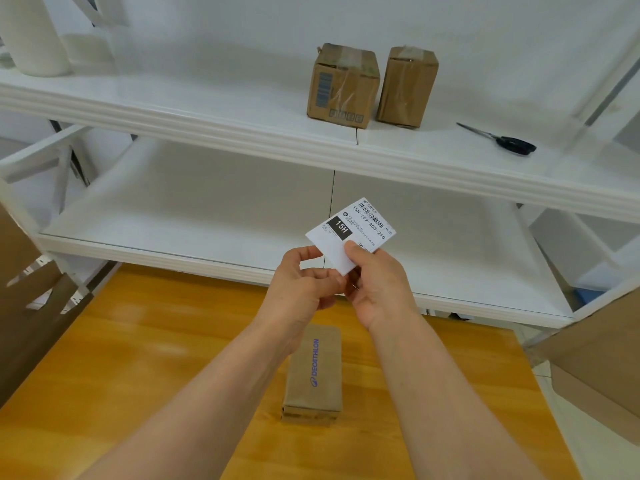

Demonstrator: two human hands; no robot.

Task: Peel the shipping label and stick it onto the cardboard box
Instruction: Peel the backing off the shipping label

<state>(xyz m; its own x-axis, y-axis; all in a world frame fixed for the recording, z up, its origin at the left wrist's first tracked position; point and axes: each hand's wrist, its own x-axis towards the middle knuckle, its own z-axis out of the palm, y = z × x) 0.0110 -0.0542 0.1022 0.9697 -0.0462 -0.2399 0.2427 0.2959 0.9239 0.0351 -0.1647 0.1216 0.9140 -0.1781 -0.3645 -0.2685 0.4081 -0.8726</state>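
Shipping label [350, 226], long axis lower-left to upper-right

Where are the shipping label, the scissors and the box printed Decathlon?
shipping label [349, 230], head view, on its printed face.
scissors [510, 143], head view, on the black handle.
cardboard box [313, 372], head view, on its printed top face.

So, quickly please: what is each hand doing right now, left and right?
Left hand: pinches the lower corner of the shipping label.
Right hand: grips the same label, thumb on its printed face.
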